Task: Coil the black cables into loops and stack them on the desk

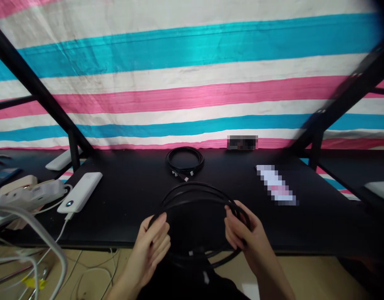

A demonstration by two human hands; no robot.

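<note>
Between my two hands a loosely coiled black cable (pixel 196 191) is held in wide loops at the front edge of the table. My left hand (pixel 154 241) is closed round the left side of the loops. On the right side, my right hand (pixel 242 229) grips the same coil, its thumb and fingers wrapped over the strands. A light metal plug end (pixel 191 253) shows low in the loops. Farther back on the table lies a second coiled black cable (pixel 184 160), with several small connector ends at its front.
A white power bank (pixel 81 192) with a cable plugged in lies at left, near a white power strip (pixel 32 198). A pixelated phone-shaped item (pixel 276 185) lies at right; a blurred dark box (pixel 242 142) stands behind. Black frame bars (pixel 338 100) slant up both sides. Cables hang at lower left.
</note>
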